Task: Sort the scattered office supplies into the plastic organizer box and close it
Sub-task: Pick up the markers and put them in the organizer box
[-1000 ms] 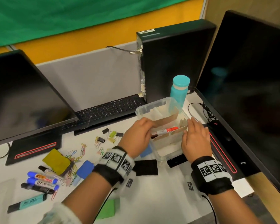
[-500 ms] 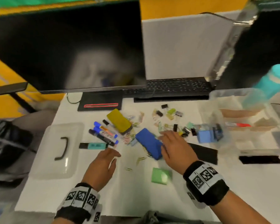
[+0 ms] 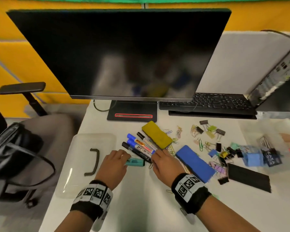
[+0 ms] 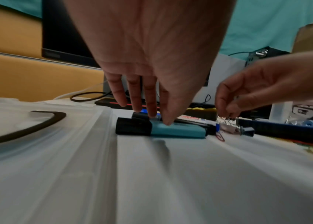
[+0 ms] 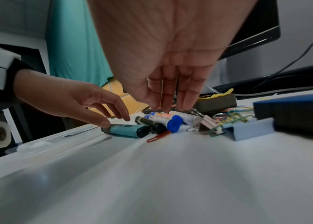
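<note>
While the black-capped teal plastic highlighter (image 3: pixel 135 162), lower centre, is touched by thumb and straight fingers of the left hand (image 3: pixel 113 166), nothing is clamped. Blue- and black-capped markers (image 3: pixel 139 145) are touched by straight fingers of the right hand (image 3: pixel 166 164). A mid-barrel pinch is advised before transfer to the clear plastic organizer box (image 3: pixel 251 129), right edge.

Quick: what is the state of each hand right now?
Left hand: open, thumb touching the teal highlighter, not gripping it.
Right hand: open, fingertips at the markers, holding nothing.
</note>
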A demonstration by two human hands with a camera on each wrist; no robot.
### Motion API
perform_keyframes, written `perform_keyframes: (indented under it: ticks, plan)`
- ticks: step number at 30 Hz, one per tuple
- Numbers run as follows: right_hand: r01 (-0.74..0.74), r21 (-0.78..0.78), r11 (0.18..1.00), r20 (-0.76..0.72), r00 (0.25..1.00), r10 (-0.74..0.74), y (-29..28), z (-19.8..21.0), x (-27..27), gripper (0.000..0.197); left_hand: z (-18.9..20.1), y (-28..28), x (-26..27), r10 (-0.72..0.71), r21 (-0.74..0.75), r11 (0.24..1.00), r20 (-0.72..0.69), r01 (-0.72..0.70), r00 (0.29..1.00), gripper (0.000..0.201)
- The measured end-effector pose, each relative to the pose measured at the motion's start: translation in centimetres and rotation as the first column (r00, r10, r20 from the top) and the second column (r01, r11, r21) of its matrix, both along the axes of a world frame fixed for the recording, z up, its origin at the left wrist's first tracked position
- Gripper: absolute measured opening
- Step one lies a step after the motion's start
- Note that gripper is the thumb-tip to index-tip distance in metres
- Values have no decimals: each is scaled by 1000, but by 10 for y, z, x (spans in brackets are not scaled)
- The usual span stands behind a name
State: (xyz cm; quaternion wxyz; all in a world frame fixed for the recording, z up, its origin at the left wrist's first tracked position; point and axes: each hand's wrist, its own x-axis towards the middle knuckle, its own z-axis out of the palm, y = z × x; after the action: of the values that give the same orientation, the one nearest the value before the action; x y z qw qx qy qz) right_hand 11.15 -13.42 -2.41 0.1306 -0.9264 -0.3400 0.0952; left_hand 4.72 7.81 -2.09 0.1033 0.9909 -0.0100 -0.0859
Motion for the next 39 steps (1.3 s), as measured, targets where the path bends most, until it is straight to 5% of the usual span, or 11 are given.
perform_keyframes:
  ticks: [11,15,24,28,39]
  plan:
    - [35,-264,964,-40,998,-47,75,-6,14,39,-20,8,2,-244,124,961,-27,246,969,36]
    - [36,-212,977,-54,997,-49,79,-8,16,39,-22,16,-1,-276,67,959,-16,277,961,37]
    - [141,-181,973,-40,988,-150,65,-14,8,39,12,30,-18,-32,-169,985,90,47,995,25]
    - [171,-146,974,-64,981,-181,44,-8,-4,44,25,32,11,71,-170,983,32,-65,997,20]
    - [336,-84,938,-198,917,-346,-8,26,-12,35,-6,-9,98,-235,-58,971,-66,231,970,35]
